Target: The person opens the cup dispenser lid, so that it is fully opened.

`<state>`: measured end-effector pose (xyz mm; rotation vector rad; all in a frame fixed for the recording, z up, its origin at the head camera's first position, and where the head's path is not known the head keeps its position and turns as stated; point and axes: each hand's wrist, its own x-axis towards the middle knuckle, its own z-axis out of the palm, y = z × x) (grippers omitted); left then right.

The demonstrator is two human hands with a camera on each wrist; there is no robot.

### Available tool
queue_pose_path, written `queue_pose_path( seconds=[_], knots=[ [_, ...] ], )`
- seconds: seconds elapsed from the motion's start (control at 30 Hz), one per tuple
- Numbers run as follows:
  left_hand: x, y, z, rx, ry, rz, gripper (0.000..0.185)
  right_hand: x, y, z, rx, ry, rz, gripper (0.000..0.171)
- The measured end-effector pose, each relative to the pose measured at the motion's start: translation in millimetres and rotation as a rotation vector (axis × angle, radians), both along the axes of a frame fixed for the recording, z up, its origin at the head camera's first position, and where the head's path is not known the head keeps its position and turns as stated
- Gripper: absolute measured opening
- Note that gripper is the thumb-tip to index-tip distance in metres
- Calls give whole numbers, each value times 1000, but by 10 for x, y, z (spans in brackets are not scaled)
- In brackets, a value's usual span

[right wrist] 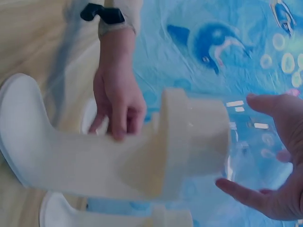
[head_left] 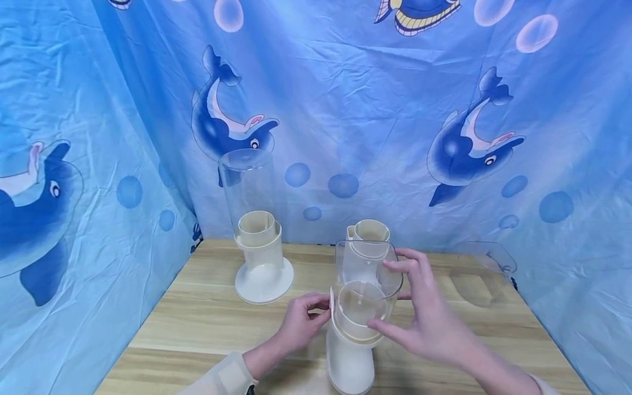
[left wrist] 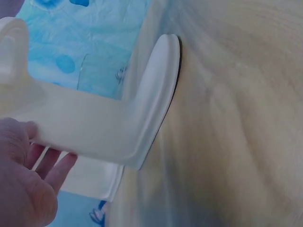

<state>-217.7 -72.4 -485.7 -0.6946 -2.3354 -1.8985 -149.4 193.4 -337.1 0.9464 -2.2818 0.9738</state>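
Note:
In the head view a white plastic stand [head_left: 351, 362] with a round collar stands at the front of the table. A clear plastic tube [head_left: 340, 258] sits over the cup-like top of this stand. My left hand [head_left: 305, 321] holds the stand from the left; in the left wrist view its fingers [left wrist: 60, 172] lie against the column. From the right, my right hand [head_left: 424, 312] spans the clear tube, thumb on the near side and fingers on the far side. The right wrist view shows the thumb and fingers spread around the tube beyond the stand's collar [right wrist: 175, 142].
Back left stands another white stand [head_left: 264, 280], topped by a tall clear tube [head_left: 247, 186]. Behind the held tube is a third white stand [head_left: 371, 230] with a bare top. A clear plastic piece [head_left: 481, 274] lies at the back right. A blue dolphin curtain [head_left: 316, 109] surrounds the table.

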Motion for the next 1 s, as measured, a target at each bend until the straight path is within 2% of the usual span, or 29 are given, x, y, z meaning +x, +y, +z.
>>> queue_pose_path(
  seconds=[0.13, 0.23, 0.33, 0.43, 0.5, 0.6, 0.7, 0.87, 1.0],
  knots=[
    [-34, -35, 142, -53, -23, -72, 29, -29, 137, 81, 22, -68, 48, 102],
    [-74, -29, 284, -108, 1, -124, 42, -27, 168, 123, 34, -67, 37, 116],
    [-102, -5, 371, -148, 31, -158, 51, -39, 153, 126, 38, -44, 4, 112],
    [-88, 0, 395, -156, 29, -165, 49, -85, 155, 103, 36, -39, 11, 100],
    [-68, -15, 389, -154, 15, -159, 47, -119, 173, 88, 33, -53, 31, 98],
    [-43, -45, 371, -143, -2, -133, 41, -162, 201, 75, -1, -107, 78, 104],
    [-39, -59, 360, -127, 0, -118, 38, -177, 207, 55, -32, -135, 75, 111],
    [-49, -59, 371, -109, 3, -139, 39, -202, 197, 12, -39, -134, 27, 117],
    [-59, -70, 378, -115, -12, -157, 31, -252, 224, -12, -42, -155, 60, 115]
  ],
)
